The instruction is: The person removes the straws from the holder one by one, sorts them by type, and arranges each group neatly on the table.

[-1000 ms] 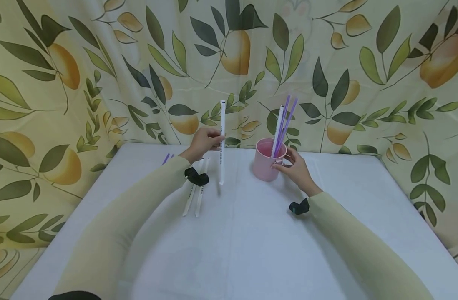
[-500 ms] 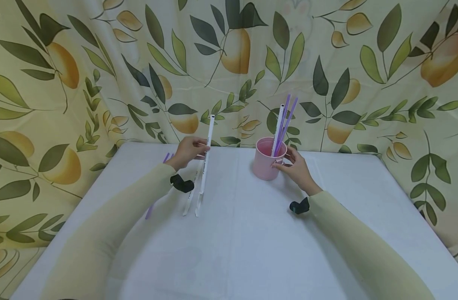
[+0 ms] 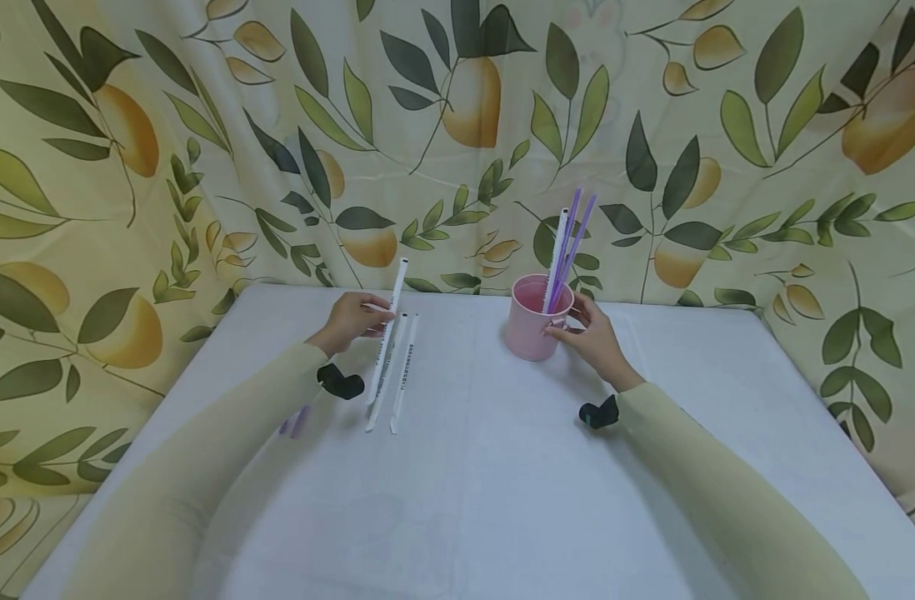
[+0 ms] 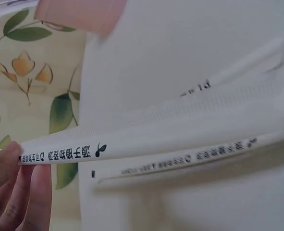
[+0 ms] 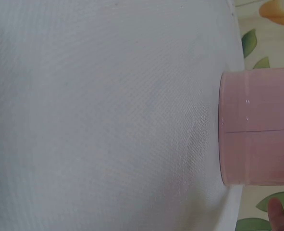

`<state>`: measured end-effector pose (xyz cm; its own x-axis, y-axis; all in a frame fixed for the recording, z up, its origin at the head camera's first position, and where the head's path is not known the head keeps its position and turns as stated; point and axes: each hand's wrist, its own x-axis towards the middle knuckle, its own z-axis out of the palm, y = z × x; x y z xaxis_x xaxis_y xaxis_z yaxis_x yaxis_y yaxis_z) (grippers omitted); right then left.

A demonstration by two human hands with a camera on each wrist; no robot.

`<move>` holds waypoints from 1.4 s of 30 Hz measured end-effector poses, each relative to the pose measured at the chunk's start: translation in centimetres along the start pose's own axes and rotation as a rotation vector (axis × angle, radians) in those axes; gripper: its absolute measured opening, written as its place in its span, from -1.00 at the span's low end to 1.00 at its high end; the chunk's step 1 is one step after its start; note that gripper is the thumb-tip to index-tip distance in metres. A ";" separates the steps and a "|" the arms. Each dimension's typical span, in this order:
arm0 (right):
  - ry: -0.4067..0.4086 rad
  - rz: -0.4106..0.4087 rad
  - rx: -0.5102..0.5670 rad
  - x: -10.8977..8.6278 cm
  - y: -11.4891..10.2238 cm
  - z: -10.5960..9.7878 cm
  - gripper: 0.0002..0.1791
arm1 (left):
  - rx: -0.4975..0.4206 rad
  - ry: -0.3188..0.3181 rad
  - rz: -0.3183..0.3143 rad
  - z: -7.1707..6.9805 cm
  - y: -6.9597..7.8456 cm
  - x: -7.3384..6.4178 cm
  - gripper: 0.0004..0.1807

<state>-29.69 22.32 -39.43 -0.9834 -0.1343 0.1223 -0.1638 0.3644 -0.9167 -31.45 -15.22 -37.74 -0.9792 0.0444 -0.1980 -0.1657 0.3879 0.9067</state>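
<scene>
My left hand [image 3: 350, 321] pinches a white paper-wrapped straw [image 3: 389, 333] near its upper part. The straw leans over two more wrapped straws [image 3: 406, 367] lying on the white table. In the left wrist view, thumb and fingers meet at one end of the held wrapped straw [image 4: 132, 137], whose wrapper bears dark print. My right hand [image 3: 598, 340] holds the pink cup [image 3: 527, 335] at its handle side, thumb in front and fingers behind. A white wrapped straw [image 3: 554, 262] and purple straws [image 3: 581, 237] stand in the cup. The right wrist view shows the cup's side [image 5: 262, 110] and one fingertip.
Purple straws [image 3: 297, 422] lie on the table, mostly hidden under my left forearm. A curtain [image 3: 465, 192] with fruit and leaf print hangs behind the table's far edge. Both wrists carry black straps [image 3: 341, 382].
My left hand has moved left and lower with the wrapped straw, from the gap near the cup to over the lying straws. The right hand and the cup have stayed put.
</scene>
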 end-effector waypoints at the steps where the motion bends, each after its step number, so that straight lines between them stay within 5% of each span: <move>1: 0.000 0.000 0.003 0.0 0.0 0.0 -0.12 | 0.003 0.008 -0.009 -0.1 -0.3 0.0 -0.63; 18: 0.007 -0.006 -0.001 0.8 1.4 -0.1 -0.10 | 0.118 0.003 -0.081 -0.4 -4.9 -0.5 -0.64; 31: 0.025 -0.007 -0.024 1.3 2.8 -0.1 -0.06 | 0.179 0.051 -0.184 0.1 -5.5 -0.5 -0.71; 42: 0.020 0.004 -0.031 1.3 2.8 -0.2 -0.06 | 0.180 0.097 -0.177 0.6 -6.3 -0.3 -0.71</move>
<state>-31.47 23.32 -41.80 -0.9854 -0.1140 0.1268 -0.1619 0.3930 -0.9052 -30.08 -17.08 -43.60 -0.9449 -0.1235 -0.3031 -0.3203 0.5399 0.7784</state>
